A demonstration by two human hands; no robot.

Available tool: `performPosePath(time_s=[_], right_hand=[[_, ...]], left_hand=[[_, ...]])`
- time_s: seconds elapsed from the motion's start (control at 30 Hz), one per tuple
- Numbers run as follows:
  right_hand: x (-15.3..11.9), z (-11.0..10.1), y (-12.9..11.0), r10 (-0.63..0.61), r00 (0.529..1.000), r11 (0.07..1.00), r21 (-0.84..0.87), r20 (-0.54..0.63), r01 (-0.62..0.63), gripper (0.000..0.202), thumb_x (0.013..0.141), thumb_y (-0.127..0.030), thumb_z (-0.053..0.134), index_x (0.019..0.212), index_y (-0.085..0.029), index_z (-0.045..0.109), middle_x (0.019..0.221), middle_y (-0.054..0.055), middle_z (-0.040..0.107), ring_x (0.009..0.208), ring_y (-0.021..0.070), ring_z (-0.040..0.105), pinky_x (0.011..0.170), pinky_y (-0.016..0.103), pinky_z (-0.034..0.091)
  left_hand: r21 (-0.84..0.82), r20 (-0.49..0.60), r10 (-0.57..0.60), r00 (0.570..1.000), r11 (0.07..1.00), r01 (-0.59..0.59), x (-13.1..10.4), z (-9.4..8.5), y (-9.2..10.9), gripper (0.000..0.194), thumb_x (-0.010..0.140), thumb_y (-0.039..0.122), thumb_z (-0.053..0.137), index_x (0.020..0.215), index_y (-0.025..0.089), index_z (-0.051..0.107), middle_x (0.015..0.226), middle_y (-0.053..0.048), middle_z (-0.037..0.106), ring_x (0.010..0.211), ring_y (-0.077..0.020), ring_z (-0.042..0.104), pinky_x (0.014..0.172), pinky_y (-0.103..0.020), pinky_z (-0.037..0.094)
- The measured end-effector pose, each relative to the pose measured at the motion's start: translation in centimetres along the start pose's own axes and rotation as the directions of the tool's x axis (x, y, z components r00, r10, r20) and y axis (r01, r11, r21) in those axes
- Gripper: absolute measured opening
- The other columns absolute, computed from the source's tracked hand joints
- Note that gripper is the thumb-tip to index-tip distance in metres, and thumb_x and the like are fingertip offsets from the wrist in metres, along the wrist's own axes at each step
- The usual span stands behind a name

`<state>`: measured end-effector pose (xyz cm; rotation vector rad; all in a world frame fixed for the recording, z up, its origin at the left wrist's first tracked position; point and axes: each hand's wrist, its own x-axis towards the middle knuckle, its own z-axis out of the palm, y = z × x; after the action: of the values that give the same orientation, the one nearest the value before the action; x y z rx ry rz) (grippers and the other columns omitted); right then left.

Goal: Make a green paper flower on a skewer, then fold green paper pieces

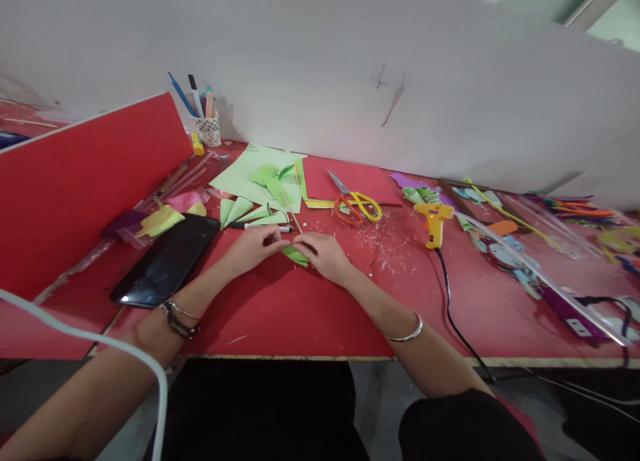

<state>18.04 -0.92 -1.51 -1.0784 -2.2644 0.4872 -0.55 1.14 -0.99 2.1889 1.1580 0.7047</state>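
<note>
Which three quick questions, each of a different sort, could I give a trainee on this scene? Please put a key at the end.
1. Multiple choice: which thing lies beside the person's left forearm? A) scissors; B) black phone; C) pen cup.
2. True or false: the yellow glue gun lies to the right of the red card.
3. Short answer: what colour is the leaf-like piece at the fingertips of the left hand and the right hand?

Key: 1. B; 2. true; 3. green.
</note>
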Motion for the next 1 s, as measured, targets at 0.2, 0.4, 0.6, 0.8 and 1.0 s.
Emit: performPosePath(time_s=[0.2, 0.4, 0.6, 0.8, 1.0], right_hand=[[0.03, 0.15, 0.13, -0.008, 1.0, 1.0, 0.009, 0.002, 0.008, 0.021, 0.087, -0.028, 0.039, 0.086, -0.018, 0.057, 0.081, 0.003, 0.061, 0.072, 0.0117, 0.054, 0.066, 0.021, 0.038], [0.09, 0.11, 0.19, -0.015, 1.0, 0.999, 0.05, -0.001, 0.015, 0.018, 0.085, -0.026, 0.042, 0.085, -0.017, 0.058, 0.08, 0.003, 0.061, 0.072, 0.0116, 0.054, 0.067, 0.021, 0.038], [0.09, -0.02, 0.09, 0.003, 0.999, 0.995, 0.097, 0.036, -0.006, 0.017, 0.083, -0.026, 0.044, 0.083, -0.016, 0.058, 0.074, 0.001, 0.059, 0.065, 0.0101, 0.051, 0.063, 0.02, 0.037], [0.11, 0.02, 0.2, 0.019, 0.998, 0.992, 0.125, 0.065, -0.027, 0.015, 0.082, -0.025, 0.045, 0.083, -0.016, 0.057, 0.074, 0.001, 0.058, 0.065, 0.01, 0.05, 0.062, 0.02, 0.037], [0.12, 0.05, 0.27, 0.003, 0.999, 0.99, 0.142, 0.044, -0.009, 0.015, 0.083, -0.024, 0.045, 0.083, -0.016, 0.057, 0.076, 0.002, 0.058, 0.068, 0.0102, 0.051, 0.065, 0.02, 0.038]], left_hand=[[-0.013, 0.005, -0.005, 1.0, 1.0, 0.005, -0.04, -0.1, 0.02, 0.03, 0.078, 0.035, 0.049, 0.058, 0.017, 0.036, 0.053, 0.006, 0.037, 0.052, -0.0083, 0.033, 0.049, -0.02, 0.025], [0.022, 0.111, 0.054, 0.992, 0.998, -0.057, -0.05, -0.11, -0.07, 0.029, 0.082, 0.035, 0.041, 0.06, 0.017, 0.035, 0.057, 0.005, 0.035, 0.054, -0.0093, 0.033, 0.051, -0.02, 0.026], [0.019, 0.161, 0.082, 0.984, 0.996, -0.086, -0.06, -0.14, 0.2, 0.029, 0.084, 0.036, 0.038, 0.063, 0.017, 0.037, 0.06, 0.004, 0.038, 0.056, -0.0102, 0.036, 0.053, -0.021, 0.028], [-0.006, 0.173, 0.085, 0.981, 0.996, -0.085, -0.1, -0.19, 0.38, 0.029, 0.084, 0.036, 0.038, 0.062, 0.017, 0.036, 0.059, 0.004, 0.036, 0.055, -0.0098, 0.035, 0.052, -0.021, 0.027], [-0.011, 0.118, 0.087, 0.989, 0.996, -0.086, -0.15, -0.22, 0.39, 0.034, 0.083, 0.034, 0.04, 0.056, 0.018, 0.027, 0.055, 0.006, 0.029, 0.052, -0.0085, 0.028, 0.05, -0.02, 0.024]])
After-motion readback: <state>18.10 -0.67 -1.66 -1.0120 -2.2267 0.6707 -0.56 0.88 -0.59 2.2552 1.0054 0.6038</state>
